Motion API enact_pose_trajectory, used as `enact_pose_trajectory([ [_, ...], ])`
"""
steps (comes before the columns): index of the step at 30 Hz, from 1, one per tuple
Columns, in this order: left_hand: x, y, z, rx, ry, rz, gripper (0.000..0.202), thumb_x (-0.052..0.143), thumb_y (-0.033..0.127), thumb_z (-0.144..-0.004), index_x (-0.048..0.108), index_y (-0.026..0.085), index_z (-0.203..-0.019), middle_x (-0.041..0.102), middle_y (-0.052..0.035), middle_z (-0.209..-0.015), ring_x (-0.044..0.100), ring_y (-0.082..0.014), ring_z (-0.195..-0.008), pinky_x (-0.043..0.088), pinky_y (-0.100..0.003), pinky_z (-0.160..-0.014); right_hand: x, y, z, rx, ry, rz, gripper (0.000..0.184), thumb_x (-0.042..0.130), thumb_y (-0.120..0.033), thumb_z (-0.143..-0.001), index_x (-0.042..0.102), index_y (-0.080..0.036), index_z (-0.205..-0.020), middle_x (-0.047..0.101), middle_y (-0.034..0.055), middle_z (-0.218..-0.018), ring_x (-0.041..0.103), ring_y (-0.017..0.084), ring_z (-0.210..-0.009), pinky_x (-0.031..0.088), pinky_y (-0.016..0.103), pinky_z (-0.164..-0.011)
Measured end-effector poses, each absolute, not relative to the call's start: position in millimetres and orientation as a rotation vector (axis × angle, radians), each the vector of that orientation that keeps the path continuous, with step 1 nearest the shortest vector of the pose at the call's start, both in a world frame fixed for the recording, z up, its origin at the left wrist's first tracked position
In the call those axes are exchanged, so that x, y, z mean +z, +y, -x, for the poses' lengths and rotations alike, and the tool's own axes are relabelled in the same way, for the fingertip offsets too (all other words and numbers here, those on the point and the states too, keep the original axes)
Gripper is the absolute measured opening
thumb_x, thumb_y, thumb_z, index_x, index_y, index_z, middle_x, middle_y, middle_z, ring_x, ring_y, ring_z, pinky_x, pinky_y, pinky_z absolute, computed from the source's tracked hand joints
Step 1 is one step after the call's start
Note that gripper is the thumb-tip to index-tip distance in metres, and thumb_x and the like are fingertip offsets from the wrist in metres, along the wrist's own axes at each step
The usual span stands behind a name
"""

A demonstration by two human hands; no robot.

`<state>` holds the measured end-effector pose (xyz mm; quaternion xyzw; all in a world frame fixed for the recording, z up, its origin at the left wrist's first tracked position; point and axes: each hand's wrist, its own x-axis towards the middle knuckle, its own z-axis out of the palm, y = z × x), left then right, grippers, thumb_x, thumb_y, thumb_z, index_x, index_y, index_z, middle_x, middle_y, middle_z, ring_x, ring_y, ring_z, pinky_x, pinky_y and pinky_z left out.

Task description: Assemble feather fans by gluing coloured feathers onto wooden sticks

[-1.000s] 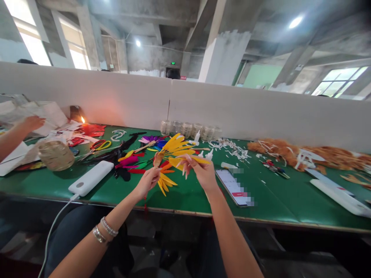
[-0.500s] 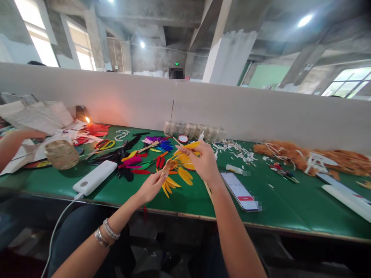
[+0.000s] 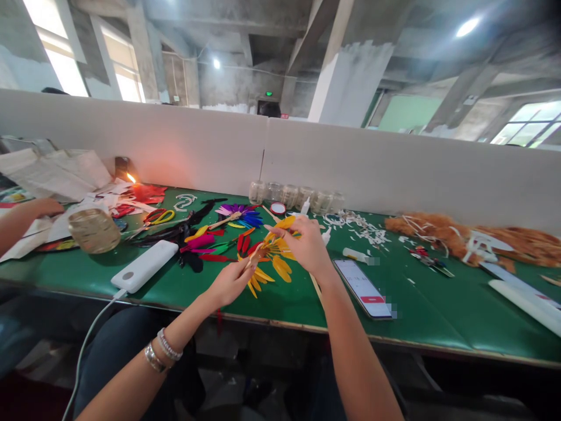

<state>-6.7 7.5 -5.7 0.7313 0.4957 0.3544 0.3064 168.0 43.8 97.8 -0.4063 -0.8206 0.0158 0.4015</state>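
My left hand (image 3: 231, 280) is closed round the pale base of a fan of yellow feathers (image 3: 280, 266), holding it just above the table. At the fan's upper edge, my right hand (image 3: 309, 242) pinches a single yellow feather (image 3: 287, 222) between thumb and fingers. Whether that feather touches the base is hard to see. Loose yellow feathers (image 3: 258, 280) show below the fan. Left of my hands lie red, green and magenta feathers (image 3: 205, 241) and a finished-looking purple and blue feather bunch (image 3: 239, 215) on a pale stick.
Glass jars (image 3: 289, 195) line the white partition. A flame (image 3: 131, 177) burns at the back left near scissors (image 3: 158, 217) and papers. A power bank (image 3: 144, 266), a phone (image 3: 363, 289) and brown fur (image 3: 438, 231) lie on the green table (image 3: 438, 310). Another person's hand (image 3: 46, 206) is at far left.
My right hand has brought the yellow feather slightly down and closer to the fan. My left hand keeps its hold. The other person's hand has shifted slightly left.
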Motion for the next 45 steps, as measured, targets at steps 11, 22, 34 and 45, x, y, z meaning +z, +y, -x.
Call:
enact_pose_trajectory([
  [11, -6, 8, 7, 0.928, 1.329, -1.968, 0.037, 0.029, 0.04, -0.088, 0.054, 0.013, -0.09, 0.042, 0.0042, -0.057, 0.035, -0.0095, -0.052, 0.023, -0.022, -0.05, 95, 47, -170, -0.072, -2.085, 1.063, 0.029, 0.049, -0.039, -0.084, 0.068, -0.022, -0.07, 0.062, 0.0015, -0.065, 0.052, 0.017, -0.072, 0.03, 0.033, -0.071],
  [22, -8, 8, 7, 0.944, 1.329, -1.973, 0.034, 0.031, 0.039, -0.088, 0.051, 0.014, -0.078, 0.037, 0.0051, -0.055, 0.033, -0.0094, -0.051, 0.021, -0.022, -0.049, 95, 48, -175, -0.275, -2.035, 1.03, 0.03, 0.054, -0.038, -0.081, 0.063, -0.022, -0.058, 0.062, 0.0006, -0.1, 0.048, 0.021, -0.088, 0.033, 0.037, -0.078],
  [34, -8, 9, 7, 0.956, 1.311, -1.977, 0.034, 0.03, 0.041, -0.088, 0.048, 0.015, -0.075, 0.037, 0.0049, -0.055, 0.033, -0.0094, -0.052, 0.021, -0.022, -0.049, 99, 46, -182, -0.135, -2.06, 1.011, 0.023, 0.058, -0.041, -0.078, 0.066, -0.023, -0.066, 0.064, 0.0022, -0.096, 0.05, 0.022, -0.094, 0.034, 0.04, -0.082],
  [45, -11, 9, 8, 0.937, 1.282, -2.002, 0.031, 0.032, 0.038, -0.088, 0.039, 0.016, -0.067, 0.035, 0.0046, -0.057, 0.032, -0.0091, -0.054, 0.023, -0.023, -0.052, 104, 45, -188, -0.058, -2.177, 0.87, 0.018, 0.065, -0.035, -0.072, 0.065, -0.024, -0.059, 0.057, -0.0002, -0.117, 0.032, 0.026, -0.128, 0.013, 0.055, -0.108],
])
